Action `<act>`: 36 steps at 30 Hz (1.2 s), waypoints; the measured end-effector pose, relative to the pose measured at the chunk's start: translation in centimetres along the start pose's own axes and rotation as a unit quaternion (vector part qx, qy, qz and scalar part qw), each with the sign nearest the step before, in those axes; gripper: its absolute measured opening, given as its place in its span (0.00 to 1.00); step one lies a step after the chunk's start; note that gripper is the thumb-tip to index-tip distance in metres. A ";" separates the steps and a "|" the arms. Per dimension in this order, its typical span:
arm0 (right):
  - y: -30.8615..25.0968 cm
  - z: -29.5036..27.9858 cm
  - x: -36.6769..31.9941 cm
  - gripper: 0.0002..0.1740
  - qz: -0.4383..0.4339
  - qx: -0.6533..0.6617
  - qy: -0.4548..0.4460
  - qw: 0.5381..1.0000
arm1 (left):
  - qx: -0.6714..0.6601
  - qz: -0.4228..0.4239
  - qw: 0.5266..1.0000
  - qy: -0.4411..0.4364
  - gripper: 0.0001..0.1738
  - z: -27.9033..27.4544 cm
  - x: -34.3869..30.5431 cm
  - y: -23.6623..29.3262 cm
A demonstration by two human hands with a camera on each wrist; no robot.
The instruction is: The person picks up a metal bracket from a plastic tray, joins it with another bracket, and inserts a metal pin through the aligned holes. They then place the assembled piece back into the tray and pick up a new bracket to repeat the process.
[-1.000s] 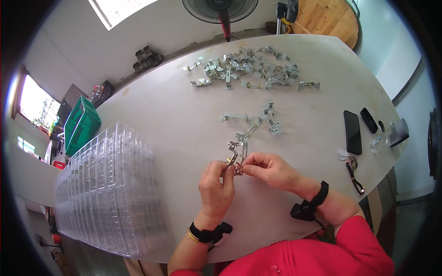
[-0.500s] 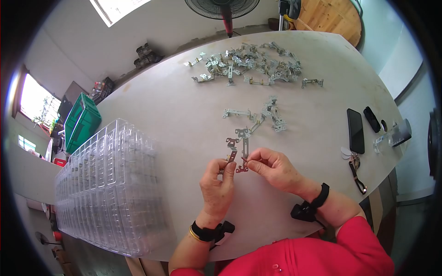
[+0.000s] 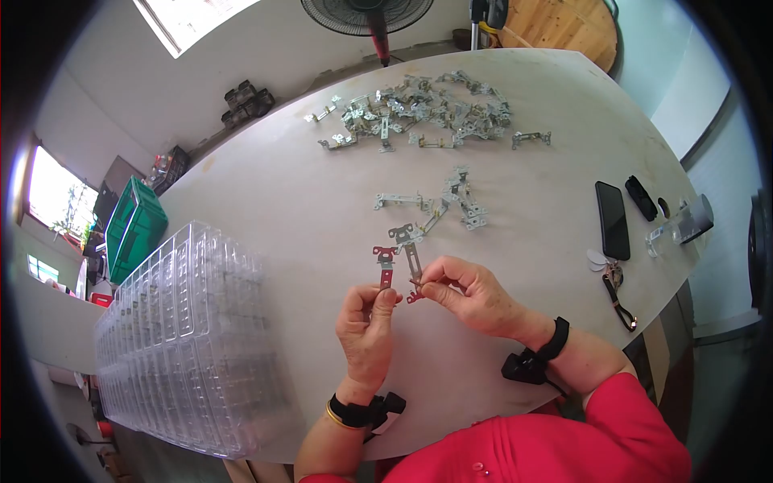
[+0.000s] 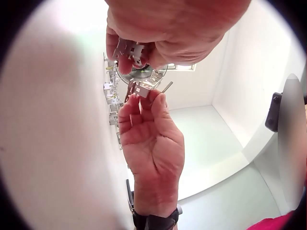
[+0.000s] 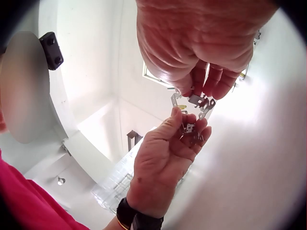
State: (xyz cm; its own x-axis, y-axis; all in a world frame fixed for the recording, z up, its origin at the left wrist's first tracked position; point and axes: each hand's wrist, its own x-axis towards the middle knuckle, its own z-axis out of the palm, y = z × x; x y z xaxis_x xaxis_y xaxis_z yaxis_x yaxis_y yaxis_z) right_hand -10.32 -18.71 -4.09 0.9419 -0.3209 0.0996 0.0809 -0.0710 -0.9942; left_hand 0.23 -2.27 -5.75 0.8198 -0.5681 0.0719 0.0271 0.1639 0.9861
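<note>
My left hand (image 3: 366,334) pinches a flat metal bracket (image 3: 386,266) between thumb and fingers. The bracket stands up from the grip, its lobed end away from me and tinted red. Just to the right, my right hand (image 3: 475,298) pinches a thin metal pin (image 4: 167,87) along with the near end of a second slotted bracket (image 3: 412,262). The two brackets are side by side with a narrow gap. Seen from the right wrist, the left hand (image 5: 160,160) has its fingers curled around metal parts (image 5: 190,128), partly hidden there.
Several loose brackets (image 3: 456,197) lie beyond the hands, with a larger heap (image 3: 427,109) farther back. Stacked clear plastic trays (image 3: 193,338) stand at left, a green crate (image 3: 135,227) behind them. A phone (image 3: 613,221), a keyring strap (image 3: 617,302) and a clear bottle (image 3: 680,225) lie at right.
The left hand has drawn slightly away from the right, and its bracket has turned from slanted to upright, flat side showing. The right hand keeps its pinch. The head view has shifted slightly.
</note>
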 end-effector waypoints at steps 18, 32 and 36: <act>-0.2 -1.9 0.0 0.01 -0.035 0.050 0.003 0.998 | 0.078 0.073 0.994 -0.034 0.03 -1.1 0.2 -0.7; 0.1 -2.4 -0.1 0.03 -0.130 0.063 -0.043 0.989 | 0.192 0.211 0.958 -0.018 0.05 -0.4 -0.2 -0.3; -0.1 -2.0 -0.5 0.02 -0.105 0.083 -0.025 0.991 | 0.126 0.146 0.981 -0.026 0.04 -0.3 -0.4 -0.7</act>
State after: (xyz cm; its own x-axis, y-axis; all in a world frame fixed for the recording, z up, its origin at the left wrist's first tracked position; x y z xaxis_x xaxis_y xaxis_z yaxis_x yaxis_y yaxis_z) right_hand -11.50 -20.46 -4.00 0.9131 -0.2688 0.3065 0.3248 0.0254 -0.9454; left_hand 0.05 -1.88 -6.48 0.7410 -0.5682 0.3579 -0.3520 0.1252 0.9276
